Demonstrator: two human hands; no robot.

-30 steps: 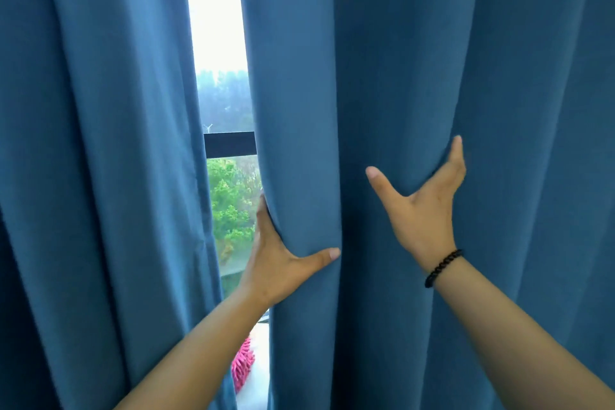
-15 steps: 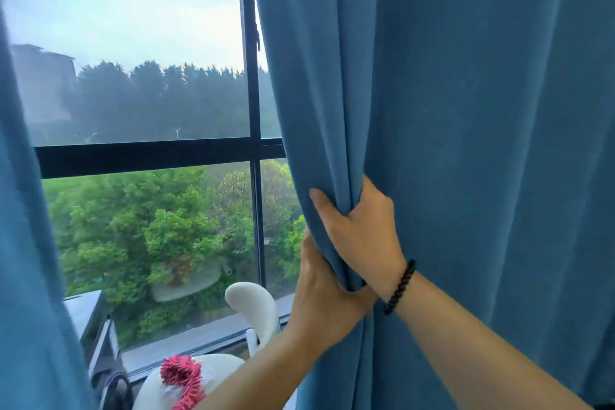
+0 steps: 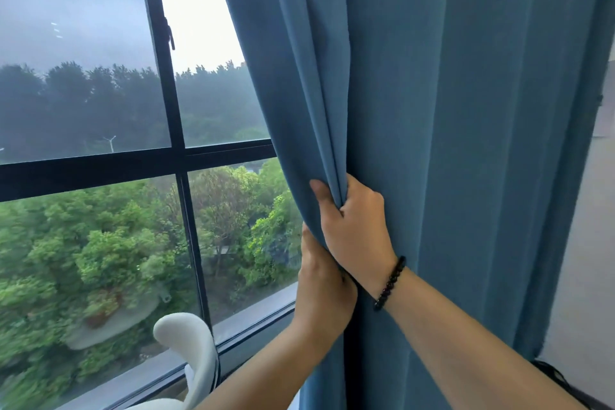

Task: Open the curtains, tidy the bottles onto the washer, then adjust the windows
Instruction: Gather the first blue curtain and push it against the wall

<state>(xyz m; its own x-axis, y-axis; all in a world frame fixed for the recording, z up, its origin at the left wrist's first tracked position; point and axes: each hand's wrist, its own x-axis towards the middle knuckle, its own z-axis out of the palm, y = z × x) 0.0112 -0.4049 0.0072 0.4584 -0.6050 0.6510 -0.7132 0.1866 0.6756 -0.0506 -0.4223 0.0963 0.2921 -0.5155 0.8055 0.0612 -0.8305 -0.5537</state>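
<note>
Here both hands, left hand (image 3: 324, 283) and right hand (image 3: 354, 226), grip the bunched, pleated blue curtain (image 3: 449, 143), fingers (image 3: 324, 196) curled round its edge.

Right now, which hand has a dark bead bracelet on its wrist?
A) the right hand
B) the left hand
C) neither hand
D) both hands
A: the bead bracelet sits on the wrist of the right hand, which grips the gathered edge of the blue curtain; the left hand, just below it on the same edge, has a bare wrist.
</note>
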